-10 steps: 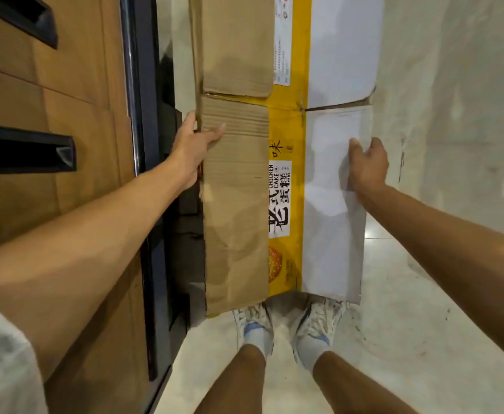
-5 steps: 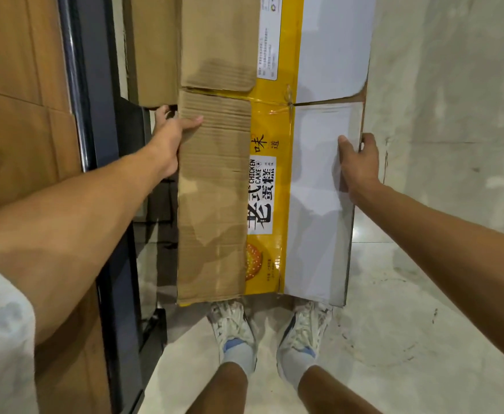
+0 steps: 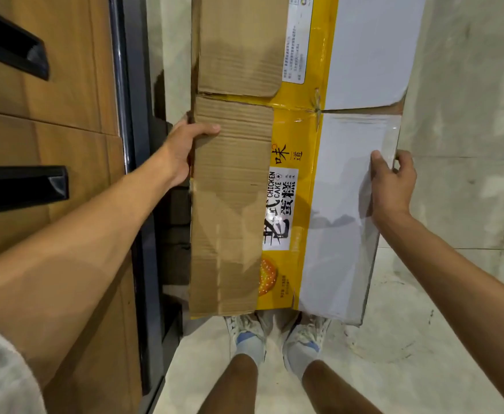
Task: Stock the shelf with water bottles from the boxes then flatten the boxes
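Observation:
A flattened cardboard box (image 3: 292, 180) hangs upright in front of me, brown on the left, yellow with "CHICKEN CAKE" print in the middle, white on the right. My left hand (image 3: 185, 150) grips its left edge, thumb on the brown face. My right hand (image 3: 392, 180) grips the right edge of the white panel, thumb in front and fingers behind. The box's lower edge is just above my shoes (image 3: 277, 327). No water bottles are in view.
A wooden cabinet front (image 3: 53, 121) with black slot handles (image 3: 20, 186) stands at the left, edged by a dark metal frame (image 3: 134, 144). Dark stacked objects (image 3: 179, 222) sit in the gap behind the box. Pale marble wall (image 3: 465, 144) and floor (image 3: 394, 354) lie to the right.
The view has shifted, so the cabinet's handles show again at the left. My left thumb has slid further onto the brown face. The grip on the box is unchanged.

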A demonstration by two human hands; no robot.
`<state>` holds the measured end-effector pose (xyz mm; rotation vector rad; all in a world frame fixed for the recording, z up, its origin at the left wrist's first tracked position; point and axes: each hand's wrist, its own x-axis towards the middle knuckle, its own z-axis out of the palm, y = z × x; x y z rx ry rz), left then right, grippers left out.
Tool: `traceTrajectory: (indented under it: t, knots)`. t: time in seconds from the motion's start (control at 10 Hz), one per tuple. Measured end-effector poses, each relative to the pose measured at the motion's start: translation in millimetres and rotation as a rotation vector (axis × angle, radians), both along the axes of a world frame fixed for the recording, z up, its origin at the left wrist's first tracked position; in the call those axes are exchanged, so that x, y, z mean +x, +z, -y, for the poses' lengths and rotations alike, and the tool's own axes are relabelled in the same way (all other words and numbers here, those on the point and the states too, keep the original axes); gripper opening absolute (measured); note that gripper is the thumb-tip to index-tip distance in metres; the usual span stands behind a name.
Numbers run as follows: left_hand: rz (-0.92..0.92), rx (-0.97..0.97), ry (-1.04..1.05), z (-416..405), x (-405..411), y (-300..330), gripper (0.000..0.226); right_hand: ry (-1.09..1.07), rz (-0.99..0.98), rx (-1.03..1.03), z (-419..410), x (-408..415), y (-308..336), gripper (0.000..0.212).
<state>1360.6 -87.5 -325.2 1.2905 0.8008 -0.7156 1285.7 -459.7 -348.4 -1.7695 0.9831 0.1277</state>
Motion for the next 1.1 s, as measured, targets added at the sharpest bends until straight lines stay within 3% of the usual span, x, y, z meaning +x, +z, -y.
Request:
traceTrajectory:
  t: [0.1, 0.3, 0.6, 0.7, 0.8, 0.9, 1.0, 1.1]
  knots:
    - [-0.041, -0.048, -0.016, -2.3, 4.7, 6.9, 0.043, 0.031, 0.007, -0.01, -0.9, 9.5, 8.9, 0.016]
    - [-0.109, 0.006, 0.093, -11.1, 1.4, -38.9, 0.048, 0.163, -0.033, -0.033, -18.3, 31.8, -25.7, 0.032]
    - [-0.008, 0.411, 0.055, -7.0, -12.8, -118.6, 0.037, 0.308, -0.174, -0.108, -24.9, 46.8, -106.5, 0.044]
    - [0.039, 0.536, -0.017, -7.0, -15.9, -124.4, 0.059, 0.39, -0.285, -0.12, -23.1, 52.5, -106.5, 0.051]
    - [-0.025, 0.726, -0.109, -3.4, -20.7, -122.0, 0.076, 0.491, -0.388, -0.139, -24.1, 43.7, -87.9, 0.072]
    - [-0.06, 0.806, -0.144, 13.2, -39.3, -83.1, 0.063, 0.602, -0.391, -0.164, -26.1, 14.6, -50.6, 0.076]
    - [-0.172, 0.788, -0.226, 27.5, -79.4, -34.2, 0.048, 0.637, -0.435, -0.075, -31.3, -28.0, 13.0, 0.06]
    - [-0.27, 0.7, -0.349, 43.5, -144.9, 33.9, 0.035, 0.642, -0.605, 0.01, -26.5, -95.0, 90.1, 0.041]
